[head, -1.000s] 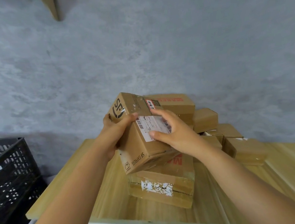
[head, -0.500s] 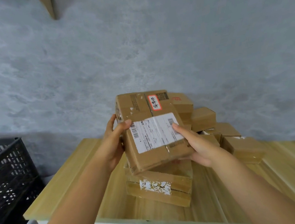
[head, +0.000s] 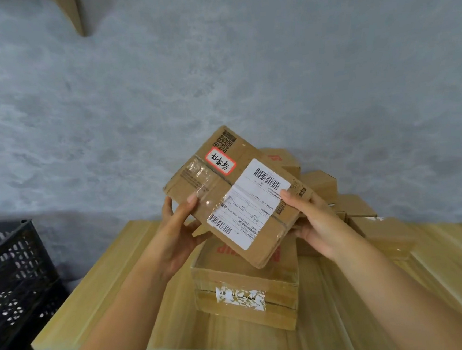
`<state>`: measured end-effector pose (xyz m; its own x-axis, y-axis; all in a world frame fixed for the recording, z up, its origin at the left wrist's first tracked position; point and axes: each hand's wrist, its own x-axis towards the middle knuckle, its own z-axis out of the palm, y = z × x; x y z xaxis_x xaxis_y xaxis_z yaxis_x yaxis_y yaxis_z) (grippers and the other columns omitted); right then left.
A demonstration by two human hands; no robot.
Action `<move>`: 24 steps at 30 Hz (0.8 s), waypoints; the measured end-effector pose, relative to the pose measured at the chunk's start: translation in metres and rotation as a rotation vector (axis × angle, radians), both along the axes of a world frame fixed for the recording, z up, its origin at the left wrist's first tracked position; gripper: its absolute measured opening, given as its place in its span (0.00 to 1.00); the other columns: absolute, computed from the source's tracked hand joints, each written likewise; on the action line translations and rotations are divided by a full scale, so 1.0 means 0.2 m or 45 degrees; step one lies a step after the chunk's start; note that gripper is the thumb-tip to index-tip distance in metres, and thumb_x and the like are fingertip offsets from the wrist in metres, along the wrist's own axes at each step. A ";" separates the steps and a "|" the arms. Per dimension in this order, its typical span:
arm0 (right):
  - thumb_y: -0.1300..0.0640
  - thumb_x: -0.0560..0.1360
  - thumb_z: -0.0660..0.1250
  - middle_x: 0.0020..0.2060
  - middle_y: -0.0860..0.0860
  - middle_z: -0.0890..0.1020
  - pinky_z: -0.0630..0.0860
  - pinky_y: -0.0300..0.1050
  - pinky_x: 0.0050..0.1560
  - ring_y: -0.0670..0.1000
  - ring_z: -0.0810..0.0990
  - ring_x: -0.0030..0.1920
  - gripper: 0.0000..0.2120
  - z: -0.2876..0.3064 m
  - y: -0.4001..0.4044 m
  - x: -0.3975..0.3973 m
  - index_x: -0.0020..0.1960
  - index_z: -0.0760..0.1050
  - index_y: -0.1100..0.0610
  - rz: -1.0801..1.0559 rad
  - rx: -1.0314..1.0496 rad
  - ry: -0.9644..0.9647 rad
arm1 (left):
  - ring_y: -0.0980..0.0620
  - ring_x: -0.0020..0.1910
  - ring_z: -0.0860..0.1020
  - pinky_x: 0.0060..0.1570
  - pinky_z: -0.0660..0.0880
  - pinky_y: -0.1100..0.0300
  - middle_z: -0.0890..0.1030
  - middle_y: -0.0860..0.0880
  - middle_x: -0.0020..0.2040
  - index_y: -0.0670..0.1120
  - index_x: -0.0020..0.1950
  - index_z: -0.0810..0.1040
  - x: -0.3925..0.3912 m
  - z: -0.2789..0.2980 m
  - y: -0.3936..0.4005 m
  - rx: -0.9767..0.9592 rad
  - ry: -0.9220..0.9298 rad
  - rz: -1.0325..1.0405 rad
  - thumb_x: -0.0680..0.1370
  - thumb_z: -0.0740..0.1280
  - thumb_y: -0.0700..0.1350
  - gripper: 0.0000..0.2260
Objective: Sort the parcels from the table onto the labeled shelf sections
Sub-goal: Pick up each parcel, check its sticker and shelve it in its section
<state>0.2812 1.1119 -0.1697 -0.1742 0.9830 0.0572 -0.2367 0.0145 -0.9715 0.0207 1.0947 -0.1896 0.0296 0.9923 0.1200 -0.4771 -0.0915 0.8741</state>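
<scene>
Two bare hands held one cardboard parcel (head: 234, 199) in the air above the wooden table (head: 100, 292), its broad face turned toward the camera and tilted so that one corner pointed up and away. The left hand (head: 173, 235) gripped the parcel's left edge, thumb laid across the taped front face and fingers curled behind. The right hand (head: 316, 223) gripped the right edge in the same way, thumb tip resting at the corner of the white shipping label (head: 247, 204) and the remaining fingers wrapped underneath. A red-bordered sticker (head: 220, 160) with handwritten characters sat above the shipping label, near a printed QR code; the writing was too small to read with confidence. Clear tape ran across the parcel's seam.

Directly below the held parcel, a larger flat box (head: 245, 288) lay on the table, bearing red print on top and a torn white label on its near side. Several smaller boxes (head: 367, 218) were piled behind and to the right of it, against the grey textured wall (head: 214, 64). A black perforated plastic crate (head: 12, 277) stood beside the table's left end. A wooden bracket-like piece (head: 73, 12) projected from the wall at the upper left.
</scene>
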 end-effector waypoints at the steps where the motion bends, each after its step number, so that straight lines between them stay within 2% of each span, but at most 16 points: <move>1: 0.45 0.60 0.83 0.58 0.55 0.84 0.80 0.53 0.49 0.56 0.84 0.57 0.41 0.00 0.01 0.01 0.69 0.72 0.53 0.007 0.018 -0.014 | 0.47 0.50 0.84 0.46 0.81 0.45 0.85 0.50 0.52 0.54 0.76 0.62 0.00 0.00 0.00 -0.019 -0.005 0.010 0.50 0.85 0.60 0.58; 3: 0.46 0.60 0.83 0.59 0.55 0.84 0.80 0.56 0.52 0.57 0.82 0.60 0.42 0.00 0.02 0.00 0.69 0.72 0.53 0.009 0.014 0.043 | 0.44 0.56 0.82 0.48 0.80 0.43 0.82 0.47 0.60 0.54 0.79 0.55 -0.01 -0.02 0.01 -0.059 -0.016 -0.033 0.52 0.84 0.61 0.62; 5: 0.52 0.64 0.79 0.59 0.55 0.84 0.80 0.60 0.55 0.59 0.81 0.61 0.34 0.01 0.01 -0.03 0.68 0.74 0.53 -0.003 -0.039 0.230 | 0.41 0.61 0.79 0.51 0.79 0.42 0.75 0.42 0.70 0.53 0.81 0.48 0.01 -0.04 0.00 -0.092 0.012 -0.173 0.55 0.84 0.62 0.64; 7: 0.54 0.65 0.76 0.58 0.55 0.83 0.79 0.62 0.58 0.59 0.81 0.60 0.29 0.02 -0.02 -0.08 0.65 0.76 0.52 -0.025 -0.131 0.457 | 0.42 0.61 0.79 0.53 0.79 0.44 0.70 0.40 0.73 0.57 0.80 0.50 0.07 -0.06 -0.04 -0.103 0.140 -0.333 0.54 0.83 0.63 0.63; 9: 0.53 0.64 0.78 0.60 0.56 0.83 0.77 0.62 0.62 0.59 0.80 0.60 0.30 0.03 -0.03 -0.15 0.65 0.75 0.53 -0.042 -0.151 0.591 | 0.43 0.64 0.78 0.59 0.77 0.43 0.72 0.45 0.72 0.62 0.76 0.57 0.14 -0.06 -0.06 -0.039 0.282 -0.405 0.55 0.83 0.62 0.55; 11: 0.52 0.61 0.82 0.62 0.55 0.82 0.77 0.60 0.63 0.58 0.80 0.62 0.38 0.03 -0.04 -0.20 0.68 0.73 0.52 -0.029 -0.107 0.608 | 0.45 0.67 0.76 0.64 0.74 0.41 0.74 0.48 0.71 0.62 0.74 0.59 0.19 -0.05 -0.05 0.046 0.326 -0.288 0.57 0.82 0.63 0.52; 13: 0.54 0.65 0.80 0.63 0.55 0.81 0.77 0.58 0.63 0.58 0.80 0.63 0.37 0.03 -0.05 -0.24 0.71 0.71 0.53 -0.002 -0.099 0.644 | 0.49 0.66 0.77 0.64 0.73 0.42 0.78 0.50 0.68 0.60 0.75 0.60 0.24 -0.01 -0.03 0.085 0.188 -0.131 0.56 0.83 0.62 0.52; 15: 0.54 0.67 0.76 0.63 0.56 0.81 0.77 0.57 0.63 0.59 0.81 0.61 0.33 0.02 -0.06 -0.28 0.71 0.71 0.53 0.017 -0.131 0.682 | 0.50 0.60 0.81 0.57 0.78 0.47 0.83 0.50 0.60 0.55 0.75 0.64 0.29 0.04 -0.02 0.087 -0.097 -0.067 0.59 0.83 0.59 0.49; 17: 0.50 0.67 0.75 0.62 0.57 0.81 0.77 0.57 0.64 0.60 0.83 0.58 0.33 0.01 -0.06 -0.29 0.71 0.71 0.51 0.056 -0.141 0.598 | 0.51 0.56 0.83 0.49 0.80 0.52 0.84 0.49 0.56 0.50 0.74 0.68 0.32 0.08 -0.02 0.051 -0.236 0.010 0.64 0.80 0.56 0.42; 18: 0.47 0.67 0.76 0.63 0.55 0.81 0.75 0.59 0.65 0.60 0.83 0.58 0.36 0.00 -0.07 -0.29 0.72 0.69 0.49 0.086 -0.132 0.473 | 0.51 0.56 0.83 0.48 0.80 0.53 0.84 0.49 0.56 0.49 0.73 0.71 0.31 0.10 -0.01 0.022 -0.211 0.066 0.65 0.79 0.56 0.38; 21: 0.39 0.58 0.80 0.65 0.48 0.78 0.73 0.63 0.66 0.55 0.82 0.59 0.53 0.00 -0.06 -0.24 0.77 0.57 0.42 0.036 -0.031 -0.060 | 0.50 0.53 0.83 0.48 0.80 0.53 0.85 0.49 0.54 0.47 0.68 0.76 0.22 0.15 0.03 -0.013 -0.065 0.223 0.67 0.77 0.56 0.32; 23: 0.36 0.56 0.79 0.65 0.48 0.77 0.73 0.62 0.66 0.52 0.81 0.60 0.58 0.01 -0.03 -0.16 0.79 0.52 0.40 -0.129 0.019 -0.247 | 0.53 0.44 0.83 0.44 0.78 0.54 0.84 0.52 0.46 0.46 0.67 0.77 0.14 0.17 0.05 -0.010 0.050 0.309 0.70 0.75 0.55 0.28; 24: 0.35 0.57 0.77 0.66 0.48 0.77 0.73 0.62 0.66 0.52 0.79 0.62 0.58 0.03 -0.02 -0.13 0.79 0.50 0.40 -0.201 0.036 -0.266 | 0.52 0.43 0.81 0.45 0.77 0.53 0.84 0.52 0.44 0.47 0.65 0.77 0.11 0.18 0.06 -0.014 0.109 0.346 0.71 0.73 0.56 0.25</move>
